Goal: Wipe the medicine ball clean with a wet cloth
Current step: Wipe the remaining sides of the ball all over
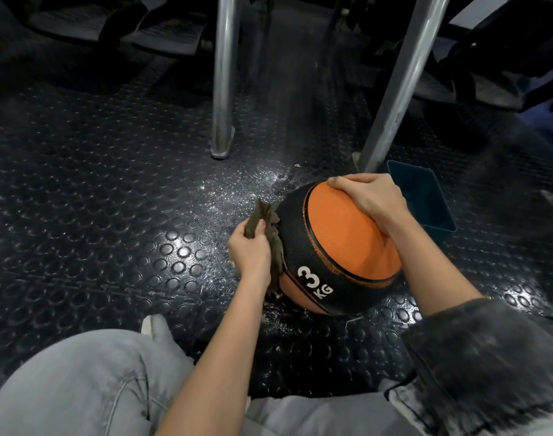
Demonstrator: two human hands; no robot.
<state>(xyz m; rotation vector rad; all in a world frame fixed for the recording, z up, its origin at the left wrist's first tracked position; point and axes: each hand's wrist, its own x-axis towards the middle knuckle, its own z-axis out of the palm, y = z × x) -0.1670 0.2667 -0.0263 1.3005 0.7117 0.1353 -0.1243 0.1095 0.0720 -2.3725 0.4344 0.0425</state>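
Observation:
An orange and black medicine ball (338, 243) marked "3 KG" sits on the studded black floor in front of me. My left hand (250, 250) grips a crumpled olive-brown cloth (270, 234) and holds it against the ball's left side; the cloth hangs down along the black band. My right hand (369, 196) lies over the top far side of the ball, fingers curled round its upper edge.
A dark blue rectangular tub (426, 196) stands just right of the ball. Two metal legs (223, 77) (397, 83) rise from the floor behind it. Water drops glisten on the floor (234, 190) left of the ball. My grey-trousered knees fill the bottom.

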